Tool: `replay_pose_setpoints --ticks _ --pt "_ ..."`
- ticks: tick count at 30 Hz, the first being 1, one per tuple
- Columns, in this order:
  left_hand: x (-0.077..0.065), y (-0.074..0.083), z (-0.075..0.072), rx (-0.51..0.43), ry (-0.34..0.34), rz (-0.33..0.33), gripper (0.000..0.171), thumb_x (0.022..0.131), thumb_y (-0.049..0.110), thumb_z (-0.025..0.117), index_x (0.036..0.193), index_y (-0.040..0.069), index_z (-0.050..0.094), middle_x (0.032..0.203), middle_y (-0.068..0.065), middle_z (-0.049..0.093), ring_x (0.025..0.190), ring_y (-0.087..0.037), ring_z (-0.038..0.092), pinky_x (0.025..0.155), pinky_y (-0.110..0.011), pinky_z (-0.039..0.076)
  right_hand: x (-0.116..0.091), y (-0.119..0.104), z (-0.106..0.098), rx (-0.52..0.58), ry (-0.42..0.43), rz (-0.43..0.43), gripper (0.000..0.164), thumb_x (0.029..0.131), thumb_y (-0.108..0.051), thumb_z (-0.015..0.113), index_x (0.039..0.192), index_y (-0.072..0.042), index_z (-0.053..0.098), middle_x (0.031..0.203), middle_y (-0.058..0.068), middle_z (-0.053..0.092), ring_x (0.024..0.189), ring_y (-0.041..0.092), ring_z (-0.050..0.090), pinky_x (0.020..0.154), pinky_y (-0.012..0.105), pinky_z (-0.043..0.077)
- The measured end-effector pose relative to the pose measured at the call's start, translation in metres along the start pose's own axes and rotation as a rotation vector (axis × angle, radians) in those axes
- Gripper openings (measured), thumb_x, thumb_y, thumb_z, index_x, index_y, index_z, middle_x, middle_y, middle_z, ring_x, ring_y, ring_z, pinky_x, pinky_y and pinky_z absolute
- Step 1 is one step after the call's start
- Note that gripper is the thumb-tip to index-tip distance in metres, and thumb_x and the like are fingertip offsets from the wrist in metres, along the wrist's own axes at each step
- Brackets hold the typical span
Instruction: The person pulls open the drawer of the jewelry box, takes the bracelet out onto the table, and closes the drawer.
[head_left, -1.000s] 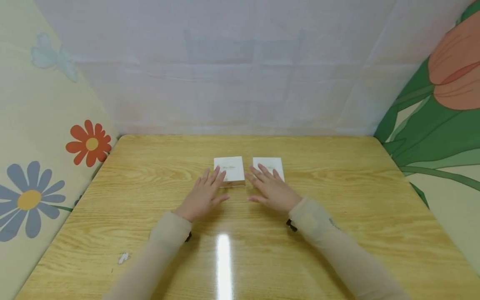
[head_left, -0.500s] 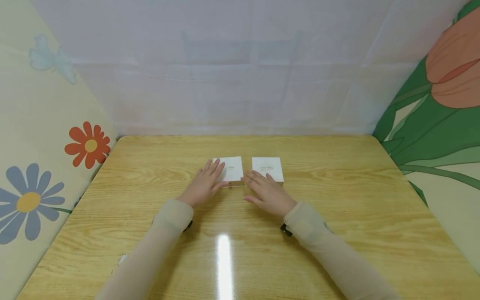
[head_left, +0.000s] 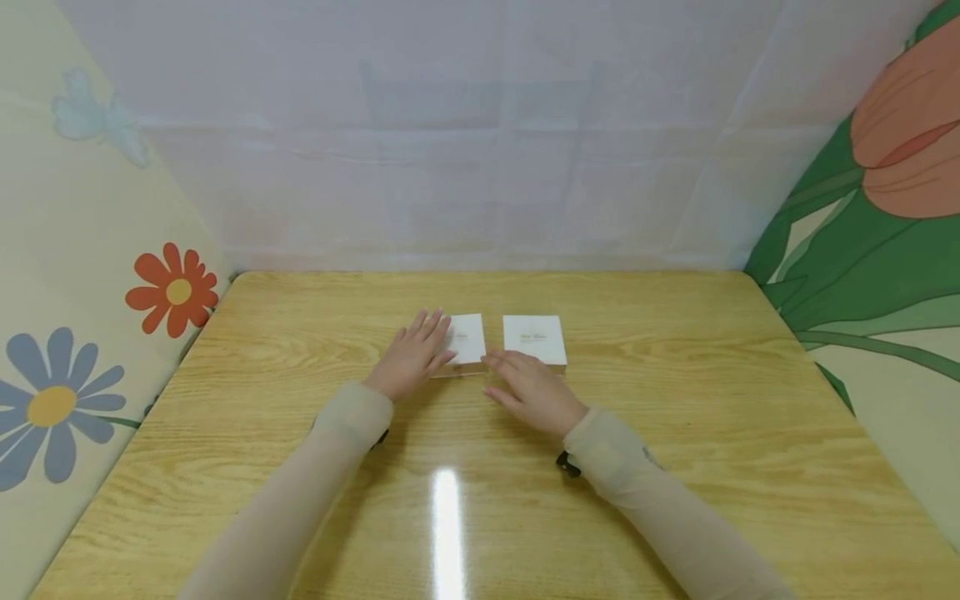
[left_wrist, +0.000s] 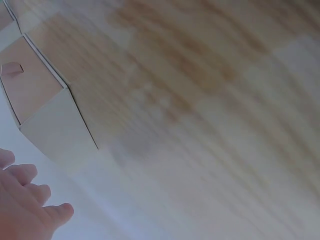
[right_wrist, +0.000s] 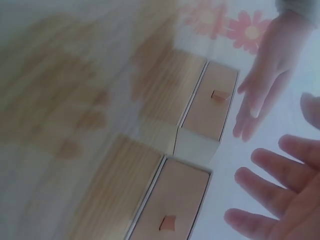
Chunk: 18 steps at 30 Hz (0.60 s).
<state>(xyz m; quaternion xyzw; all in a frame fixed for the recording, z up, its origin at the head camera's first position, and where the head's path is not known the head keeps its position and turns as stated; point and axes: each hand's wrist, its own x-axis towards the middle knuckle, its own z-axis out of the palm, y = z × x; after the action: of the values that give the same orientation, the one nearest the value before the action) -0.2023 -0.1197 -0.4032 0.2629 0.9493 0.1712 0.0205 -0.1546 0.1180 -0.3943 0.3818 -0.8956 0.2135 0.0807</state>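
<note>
Two small white boxes stand side by side with a narrow gap between them: a left box (head_left: 467, 338) and a right box (head_left: 534, 335), each with faint gold lettering on top. The right wrist view shows their tan drawer fronts, with a small pull tab (right_wrist: 168, 223) on the nearer one. My left hand (head_left: 411, 357), fingers straight, overlaps the left side of the left box. My right hand (head_left: 538, 395) is at the near edge of the right box, its fingers extended toward the gap. Neither hand grips anything.
The boxes are on a wood-grain table (head_left: 675, 358) with a bright light reflection (head_left: 448, 533) near its front. A pale cloth wall (head_left: 480, 167) rises behind it. Flower-printed panels (head_left: 67, 250) flank both sides.
The left hand has moved slightly forward, covering more of the left box's left side. The right hand has drawn back toward the person, uncovering the right box's top. The boxes look unmoved.
</note>
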Motion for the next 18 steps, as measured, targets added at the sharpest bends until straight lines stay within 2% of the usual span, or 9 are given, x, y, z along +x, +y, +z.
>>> replay_pose_setpoints --ticks 6,10,18 --pt "0.008 -0.004 0.004 0.01 -0.029 -0.032 0.066 0.105 0.04 0.039 0.154 0.001 0.019 0.16 -0.017 0.012 0.147 -0.035 0.005 0.113 -0.06 0.013 0.002 -0.005 0.001 0.128 -0.005 0.094 0.043 0.097 -0.017 0.061 0.131 0.007 0.054 0.132 0.024 0.055 0.123 0.038 0.052 0.105 0.049 0.039" --pt "0.014 -0.004 0.005 0.015 -0.039 -0.037 0.066 0.105 0.041 0.038 0.154 0.001 0.019 0.16 -0.019 0.013 0.147 -0.036 0.006 0.113 -0.059 0.013 0.004 -0.008 0.004 0.197 0.013 0.15 0.039 0.097 -0.016 0.059 0.128 0.008 0.056 0.128 0.024 0.058 0.121 0.038 0.054 0.104 0.049 0.04" --pt "0.024 -0.006 0.006 -0.013 -0.078 -0.081 0.069 0.105 0.046 0.033 0.156 0.003 0.013 0.161 -0.017 0.007 0.147 -0.035 0.002 0.114 -0.059 0.01 0.007 -0.016 0.011 0.384 0.071 0.293 0.028 0.097 -0.009 0.059 0.118 0.01 0.062 0.106 0.018 0.067 0.097 0.031 0.064 0.086 0.042 0.053"
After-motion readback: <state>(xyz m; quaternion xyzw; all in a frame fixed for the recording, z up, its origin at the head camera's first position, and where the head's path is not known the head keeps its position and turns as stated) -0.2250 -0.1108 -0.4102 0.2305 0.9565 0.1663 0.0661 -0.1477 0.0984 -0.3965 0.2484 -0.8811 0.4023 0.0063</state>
